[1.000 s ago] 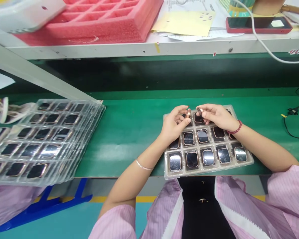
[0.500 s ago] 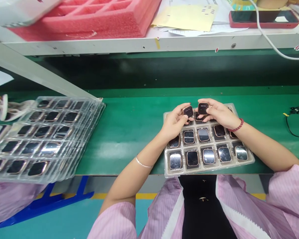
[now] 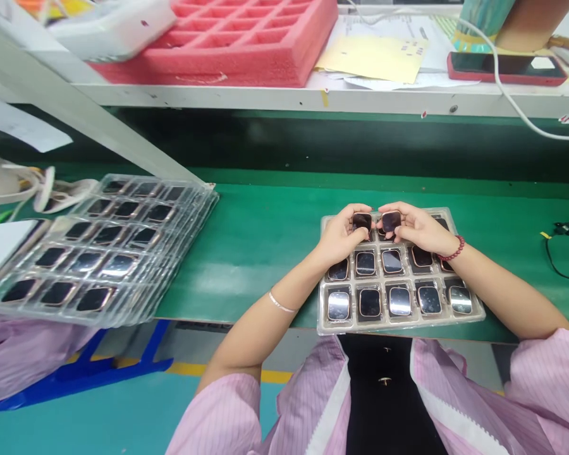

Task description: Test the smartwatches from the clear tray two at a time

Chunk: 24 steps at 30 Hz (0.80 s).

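Pinching a dark, rounded-square piece [image 3: 361, 221] between thumb and fingers, the left hand [image 3: 342, 235] holds it tilted above the far row of a clear compartment tray [image 3: 355, 328]. Just beside it, the right hand [image 3: 420, 229] grips a second piece [image 3: 391, 220] the same way, thumb at its lower edge. Both have copper-coloured rims and dark faces turned toward the camera. More such pieces lie in the tray's nearer rows. The tray rests on a green tabletop [image 3: 260, 246]; well apart, to the left, stands a stack of similar filled trays [image 3: 189, 230].
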Available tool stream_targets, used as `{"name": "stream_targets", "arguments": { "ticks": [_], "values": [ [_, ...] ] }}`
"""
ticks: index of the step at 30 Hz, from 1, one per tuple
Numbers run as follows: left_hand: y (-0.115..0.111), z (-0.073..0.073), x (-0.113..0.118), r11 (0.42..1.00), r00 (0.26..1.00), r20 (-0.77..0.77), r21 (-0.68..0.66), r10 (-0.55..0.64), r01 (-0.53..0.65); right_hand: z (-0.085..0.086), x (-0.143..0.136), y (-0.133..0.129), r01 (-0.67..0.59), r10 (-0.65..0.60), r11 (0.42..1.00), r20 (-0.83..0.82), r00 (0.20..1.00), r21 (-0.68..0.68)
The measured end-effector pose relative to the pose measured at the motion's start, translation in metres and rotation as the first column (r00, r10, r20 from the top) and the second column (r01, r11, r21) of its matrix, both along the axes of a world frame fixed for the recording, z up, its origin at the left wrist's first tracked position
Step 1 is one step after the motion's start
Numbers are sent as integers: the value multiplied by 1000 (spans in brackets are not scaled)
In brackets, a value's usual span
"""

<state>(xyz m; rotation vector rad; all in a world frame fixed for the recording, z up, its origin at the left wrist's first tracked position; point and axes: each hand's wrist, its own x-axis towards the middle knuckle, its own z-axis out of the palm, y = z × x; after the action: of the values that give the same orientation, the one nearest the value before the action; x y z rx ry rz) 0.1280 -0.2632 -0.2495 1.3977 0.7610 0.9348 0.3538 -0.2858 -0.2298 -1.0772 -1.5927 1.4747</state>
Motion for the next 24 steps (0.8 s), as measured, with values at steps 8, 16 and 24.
{"name": "stream_targets", "arguments": {
  "ticks": [8,16,24],
  "values": [
    [26,4,-39,937,881,-368,293,296,-192,7,0,-1,95,-95,995,65,993,-6],
    [12,8,-36,800,685,-557,597,469,-63,5,-2,-3,149,-149,989,159,976,13],
    [-9,23,11,859,840,-481,511,250,37,-17,-14,-4,42,-48,998,131,990,48]
  ]
}}
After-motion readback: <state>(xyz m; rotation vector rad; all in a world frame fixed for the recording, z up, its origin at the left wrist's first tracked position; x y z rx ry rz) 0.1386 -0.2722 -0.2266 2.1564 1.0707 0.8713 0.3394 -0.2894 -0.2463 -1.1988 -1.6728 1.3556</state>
